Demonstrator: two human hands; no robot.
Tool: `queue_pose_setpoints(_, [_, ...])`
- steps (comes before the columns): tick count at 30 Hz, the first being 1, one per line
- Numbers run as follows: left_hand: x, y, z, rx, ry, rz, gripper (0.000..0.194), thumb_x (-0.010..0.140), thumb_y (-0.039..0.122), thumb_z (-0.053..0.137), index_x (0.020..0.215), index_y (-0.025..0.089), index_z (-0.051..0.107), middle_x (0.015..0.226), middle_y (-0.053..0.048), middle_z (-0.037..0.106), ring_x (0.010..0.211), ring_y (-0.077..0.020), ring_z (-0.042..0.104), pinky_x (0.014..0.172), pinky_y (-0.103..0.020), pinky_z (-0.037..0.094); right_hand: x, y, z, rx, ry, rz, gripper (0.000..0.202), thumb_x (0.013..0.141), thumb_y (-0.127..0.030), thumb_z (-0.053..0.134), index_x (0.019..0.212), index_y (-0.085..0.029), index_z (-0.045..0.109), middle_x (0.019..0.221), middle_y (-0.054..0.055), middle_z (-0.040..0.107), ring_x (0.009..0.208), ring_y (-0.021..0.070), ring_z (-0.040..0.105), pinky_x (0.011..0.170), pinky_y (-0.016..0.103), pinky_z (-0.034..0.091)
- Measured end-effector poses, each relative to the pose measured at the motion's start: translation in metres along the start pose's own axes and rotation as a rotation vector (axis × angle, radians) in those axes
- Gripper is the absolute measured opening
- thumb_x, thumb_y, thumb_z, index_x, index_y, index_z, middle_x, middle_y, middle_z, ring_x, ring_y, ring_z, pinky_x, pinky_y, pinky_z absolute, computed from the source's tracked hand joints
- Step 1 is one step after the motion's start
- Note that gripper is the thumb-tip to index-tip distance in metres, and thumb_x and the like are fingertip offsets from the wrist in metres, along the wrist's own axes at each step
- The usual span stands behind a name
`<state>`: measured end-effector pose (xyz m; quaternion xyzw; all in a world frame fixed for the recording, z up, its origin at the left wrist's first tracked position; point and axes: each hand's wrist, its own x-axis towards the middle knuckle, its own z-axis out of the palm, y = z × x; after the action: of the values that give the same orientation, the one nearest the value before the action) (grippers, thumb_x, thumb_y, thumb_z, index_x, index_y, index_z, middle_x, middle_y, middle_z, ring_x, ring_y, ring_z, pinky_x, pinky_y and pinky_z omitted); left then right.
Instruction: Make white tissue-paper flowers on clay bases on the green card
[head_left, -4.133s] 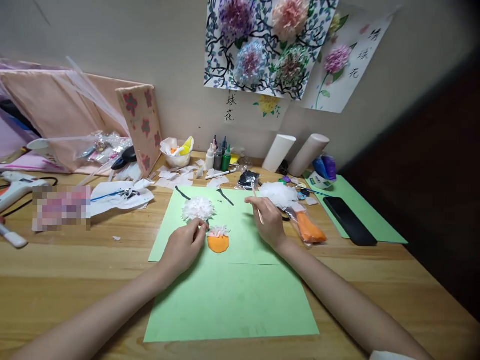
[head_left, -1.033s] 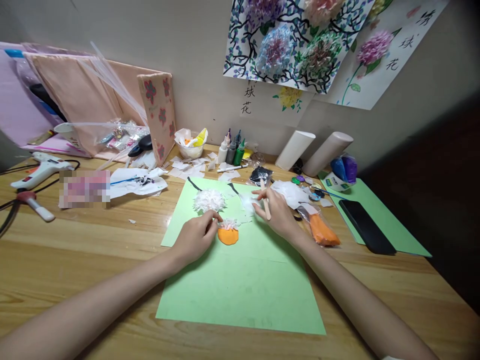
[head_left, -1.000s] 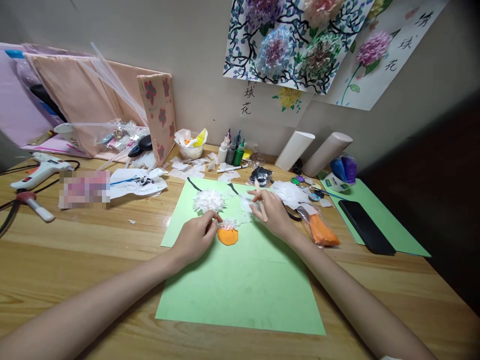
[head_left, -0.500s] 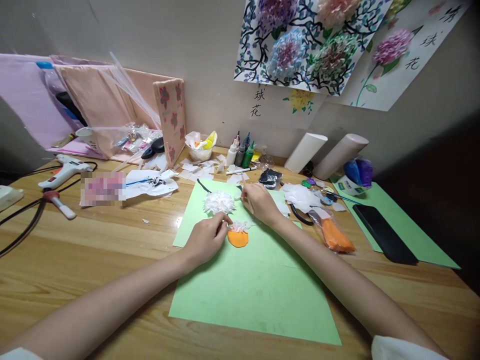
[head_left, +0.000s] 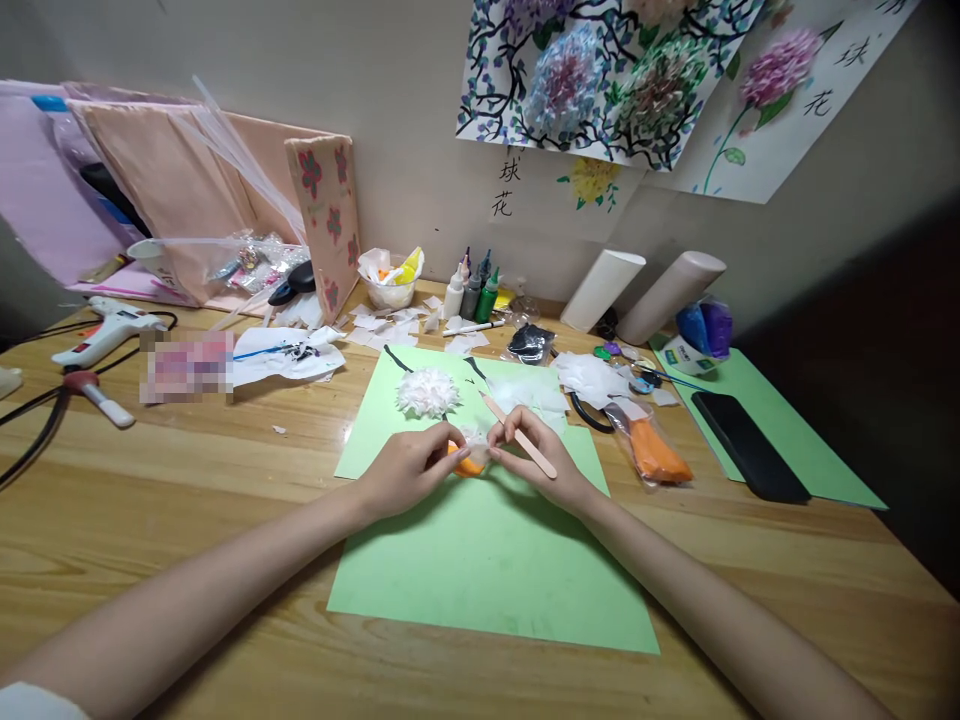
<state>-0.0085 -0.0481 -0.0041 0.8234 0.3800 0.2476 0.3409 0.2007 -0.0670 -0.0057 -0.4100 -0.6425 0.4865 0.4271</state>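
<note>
My left hand (head_left: 412, 468) and my right hand (head_left: 541, 468) meet over the green sheet, thumbs and fingers pinching a small piece of white tissue paper (head_left: 478, 449) between them. A flat wooden craft stick (head_left: 491, 404) also rests in my right hand, slanting across its fingers. Beneath the fingertips lies an orange clay disc (head_left: 469, 467), partly covered, with white tissue frills along its far side. Just beyond my left hand sits a full white tissue flower (head_left: 427, 392) on the green paper (head_left: 487, 570).
Thin tissue squares (head_left: 529, 393) lie behind my right hand. Bagged orange clay (head_left: 660, 452) and a black phone-like slab (head_left: 748, 445) are to the right. Paint bottles (head_left: 471, 296) stand by the wall. A glue gun (head_left: 105, 328) with cords lies at left.
My right hand has come back from the far tissue pieces to the orange disc, and the craft stick now shows in it. Both hands now pinch tissue together. The view has shifted slightly.
</note>
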Motion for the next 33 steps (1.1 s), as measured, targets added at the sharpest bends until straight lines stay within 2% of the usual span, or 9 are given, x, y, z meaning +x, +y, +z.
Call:
queue_pose_setpoints(4, [0.002, -0.001, 0.000, -0.028, 0.033, -0.020, 0.023, 0.089, 0.035, 0.042, 0.089, 0.017, 0.056, 0.059, 0.005, 0.047, 0.053, -0.0086, 0.040, 0.054, -0.020, 0.031, -0.001, 0.006, 0.002, 0.032, 0.062, 0.004, 0.024, 0.082, -0.035, 0.060, 0.080, -0.023, 0.040, 0.082, 0.001, 0.058, 0.074, 0.0145, 0.057, 0.071, 0.032, 0.048])
queue_pose_setpoints(8, [0.003, 0.001, -0.004, -0.131, -0.081, 0.001, 0.022, 0.086, 0.034, 0.048, 0.078, 0.016, 0.057, 0.054, 0.006, 0.042, 0.050, -0.0072, 0.036, 0.050, -0.020, 0.028, -0.005, 0.008, 0.003, 0.041, 0.161, -0.051, 0.015, 0.090, -0.037, 0.046, 0.087, -0.022, 0.046, 0.079, 0.001, 0.058, 0.071, 0.0153, 0.056, 0.068, 0.032, 0.047])
queue_pose_setpoints(11, [0.003, 0.001, -0.005, -0.153, -0.156, -0.003, 0.024, 0.083, 0.033, 0.051, 0.067, 0.015, 0.054, 0.053, 0.006, 0.040, 0.050, -0.0065, 0.034, 0.049, -0.019, 0.027, -0.007, 0.008, 0.003, 0.000, 0.232, -0.114, 0.025, 0.093, -0.039, 0.034, 0.095, -0.022, 0.052, 0.076, 0.002, 0.056, 0.070, 0.0167, 0.055, 0.065, 0.033, 0.046])
queue_pose_setpoints(15, [0.005, -0.001, -0.002, -0.141, -0.102, -0.088, 0.024, 0.081, 0.032, 0.051, 0.064, 0.015, 0.051, 0.054, 0.005, 0.041, 0.050, -0.0069, 0.035, 0.048, -0.020, 0.027, -0.010, 0.008, 0.002, -0.152, 0.264, -0.174, 0.035, 0.093, -0.038, 0.029, 0.106, -0.022, 0.057, 0.076, 0.003, 0.052, 0.071, 0.0174, 0.052, 0.065, 0.033, 0.043])
queue_pose_setpoints(19, [0.005, -0.002, 0.000, -0.045, -0.022, -0.089, 0.018, 0.079, 0.028, 0.052, 0.066, 0.016, 0.052, 0.053, 0.005, 0.042, 0.050, -0.0074, 0.037, 0.049, -0.020, 0.028, -0.016, 0.010, 0.002, -0.256, 0.220, -0.247, 0.026, 0.090, -0.030, 0.034, 0.107, -0.024, 0.052, 0.073, 0.001, 0.052, 0.067, 0.0166, 0.053, 0.062, 0.032, 0.044])
queue_pose_setpoints(22, [0.004, -0.001, 0.001, 0.049, 0.002, -0.061, 0.017, 0.078, 0.024, 0.051, 0.063, 0.017, 0.048, 0.054, 0.005, 0.044, 0.050, -0.0074, 0.038, 0.050, -0.021, 0.027, -0.019, 0.010, 0.003, -0.347, 0.194, -0.345, 0.014, 0.083, -0.017, 0.041, 0.094, -0.024, 0.047, 0.069, -0.001, 0.052, 0.061, 0.0147, 0.054, 0.057, 0.029, 0.044])
queue_pose_setpoints(26, [0.003, 0.000, 0.002, 0.094, 0.024, -0.066, 0.017, 0.077, 0.024, 0.051, 0.063, 0.017, 0.046, 0.054, 0.005, 0.045, 0.049, -0.0076, 0.039, 0.050, -0.021, 0.027, -0.019, 0.006, 0.004, -0.517, 0.135, -0.518, 0.018, 0.073, -0.007, 0.040, 0.077, -0.024, 0.045, 0.061, -0.002, 0.048, 0.053, 0.0139, 0.046, 0.050, 0.027, 0.039])
queue_pose_setpoints(33, [0.005, 0.001, 0.003, 0.123, 0.084, -0.122, 0.017, 0.078, 0.026, 0.051, 0.064, 0.018, 0.046, 0.053, 0.005, 0.045, 0.048, -0.0080, 0.039, 0.050, -0.021, 0.027, -0.016, 0.004, 0.006, -0.570, -0.018, -0.536, 0.021, 0.070, -0.006, 0.040, 0.078, -0.024, 0.044, 0.060, -0.002, 0.043, 0.052, 0.0137, 0.043, 0.048, 0.026, 0.037])
